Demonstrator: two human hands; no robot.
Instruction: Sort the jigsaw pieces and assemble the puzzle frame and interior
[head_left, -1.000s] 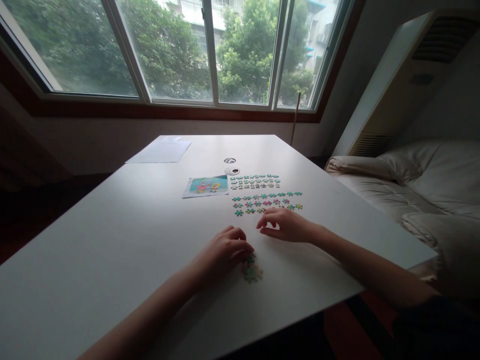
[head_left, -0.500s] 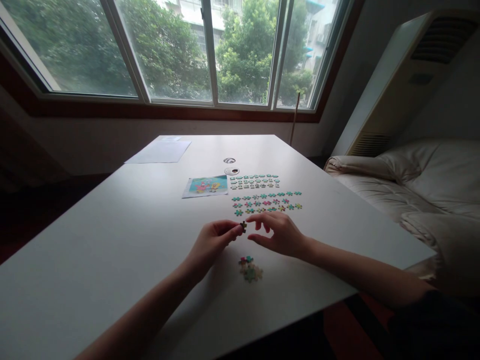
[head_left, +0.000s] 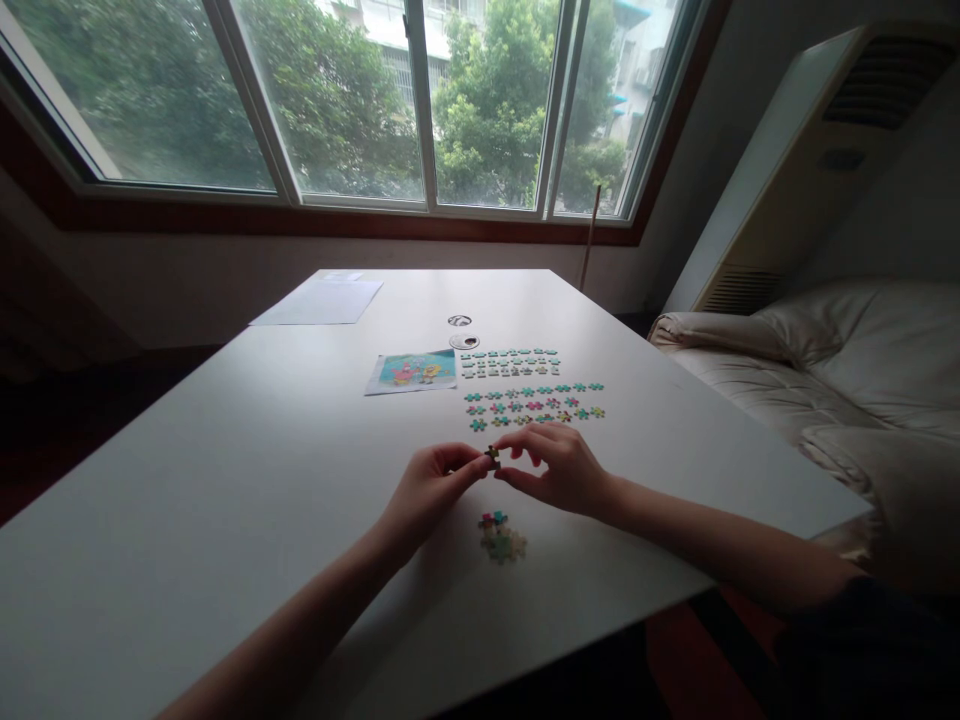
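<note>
Between my hands, above the white table (head_left: 225,470), is a small dark jigsaw piece (head_left: 493,456) with a bit of yellow. My left hand (head_left: 431,490) pinches it from the left with thumb and fingertips. From the right, my right hand (head_left: 559,465) has its index fingertip and thumb at the upper and lower edges of the same piece. Closer to me lies a small heap of jigsaw pieces (head_left: 501,545), pink and teal at its top, paler below. Beyond my hands, loose pieces (head_left: 534,406) lie in several rows, mostly teal, with pink and yellow ones among them.
Left of the rows lies a picture sheet (head_left: 412,372) with pink and yellow cartoon figures. Paler pieces (head_left: 510,362) form rows farther back, near two round items (head_left: 463,342). White paper (head_left: 319,303) lies at the far left. A sofa (head_left: 750,340) stands at right.
The jigsaw piece has shifted slightly right and tilted in my left hand. My right thumb and index finger have closed in to its edges. The heap and rows stay put.
</note>
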